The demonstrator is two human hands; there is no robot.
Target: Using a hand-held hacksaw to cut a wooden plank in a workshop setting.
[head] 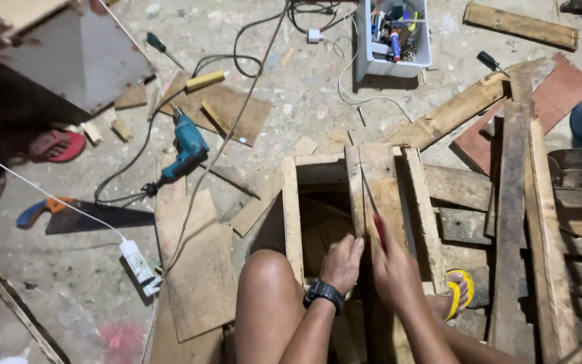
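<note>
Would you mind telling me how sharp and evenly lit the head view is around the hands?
In the head view, light is flat and fairly even on the concrete floor; the wooden box interior falls into deep shadow. The left hand and right hand look slightly soft, as does the red-handled tool; the blue drill is crisper. No strong glare; edges bow a little.

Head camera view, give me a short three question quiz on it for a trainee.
1. True or false: the left hand rests on a wooden plank lying across the wooden box frame.
2. What colour is the power drill on the floor? A) teal B) orange C) black
3. Fill in: the right hand grips a tool with a ___ handle.

Key: 1 true; 2 A; 3 red. The left wrist wears a black watch, and a handsaw lies on the floor, left of the box frame.
</note>
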